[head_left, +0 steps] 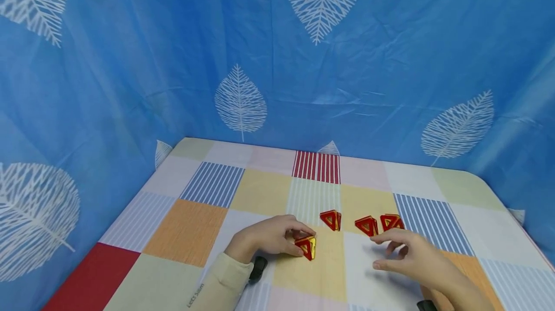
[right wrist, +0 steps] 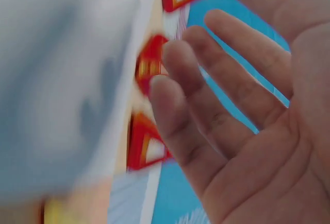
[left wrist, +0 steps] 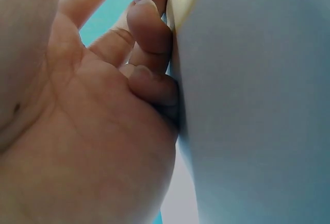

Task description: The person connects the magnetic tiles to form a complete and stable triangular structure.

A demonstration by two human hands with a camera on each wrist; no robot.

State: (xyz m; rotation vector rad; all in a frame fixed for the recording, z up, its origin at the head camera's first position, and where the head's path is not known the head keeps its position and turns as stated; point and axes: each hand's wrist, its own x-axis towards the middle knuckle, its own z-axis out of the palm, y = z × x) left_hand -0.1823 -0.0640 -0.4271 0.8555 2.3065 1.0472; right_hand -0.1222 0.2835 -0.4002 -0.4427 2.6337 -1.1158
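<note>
In the head view, my left hand pinches a red and yellow triangular block between thumb and fingers, low over the table. The left wrist view shows the palm and curled fingers beside the tabletop, with only a sliver of red at the top. My right hand hovers over the cloth with nothing in it, its fingers loosely bent. Just beyond its fingertips lie two red triangular blocks, one on the left and one on the right.
Another red triangular block lies farther back, between the two hands. A patchwork-patterned cloth covers the table. Blue curtains with white leaf prints hang behind and along the sides.
</note>
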